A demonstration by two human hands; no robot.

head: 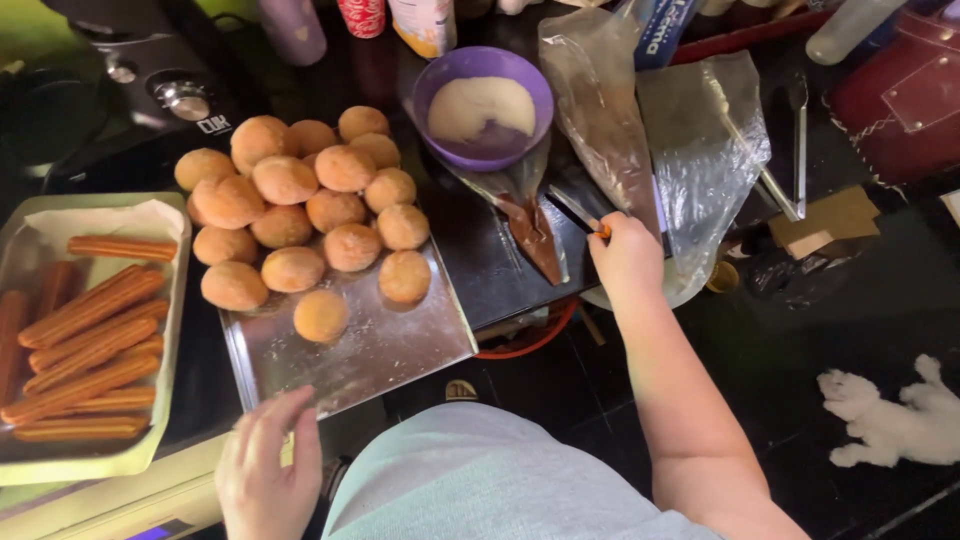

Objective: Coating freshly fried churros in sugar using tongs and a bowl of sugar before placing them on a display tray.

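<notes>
My right hand (628, 258) is closed around a small knife (578, 212) with an orange handle, its blade pointing toward a piping bag of brown filling (530, 225) that lies on the dark counter. My left hand (268, 465) rests with fingers spread at the near edge of a metal tray (380, 345). Several round sugared doughnuts (300, 205) are piled on that tray. A purple bowl (484, 108) holding white sugar stands just behind the piping bag.
A pale tray of churros (85, 335) on paper sits at the left. Crumpled clear plastic bags (690, 150), metal tongs (798, 150), bottles and a dark appliance (160, 70) line the back. A white dog (890, 415) lies on the dark floor at right.
</notes>
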